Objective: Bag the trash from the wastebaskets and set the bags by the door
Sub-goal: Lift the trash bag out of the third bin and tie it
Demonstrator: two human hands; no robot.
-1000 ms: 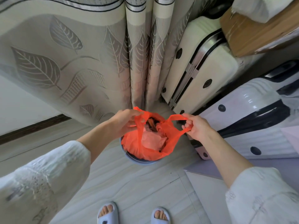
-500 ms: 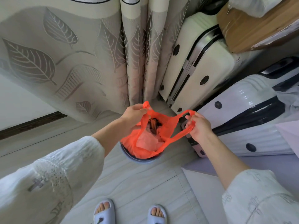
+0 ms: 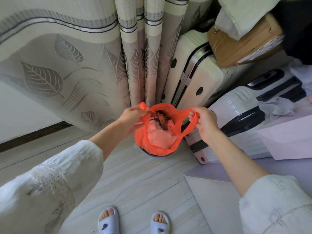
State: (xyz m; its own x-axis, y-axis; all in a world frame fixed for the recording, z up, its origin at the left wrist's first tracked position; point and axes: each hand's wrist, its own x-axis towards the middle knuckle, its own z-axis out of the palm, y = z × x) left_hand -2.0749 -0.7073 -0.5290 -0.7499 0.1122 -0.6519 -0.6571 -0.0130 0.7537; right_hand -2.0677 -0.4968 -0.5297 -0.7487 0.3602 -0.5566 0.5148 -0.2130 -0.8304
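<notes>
Item: orange plastic bag (image 3: 157, 142) of trash, sat in the blue wastebasket (image 3: 152, 153) before the curtain (image 3: 76, 68), left hand (image 3: 133, 115) and right hand (image 3: 202, 122) each pinching a handle loop; step judged lifting-out; next called for knotting the handles.

Orange bag (image 3: 143, 142): thin crinkled plastic, slightly sheened, semi-translucent. Behind it, curtain (image 3: 70, 68) of matt woven cloth with raised leaf pattern; right of bag, cream suitcase (image 3: 192, 78) in smooth hard plastic with brushed metal frame, and white suitcase (image 3: 236, 107) glossy, ribbed. Floor (image 3: 135, 179) under bag: smooth pale tile, faintly veined; cardboard box (image 3: 239, 46) above the suitcases, matt brown.
</notes>
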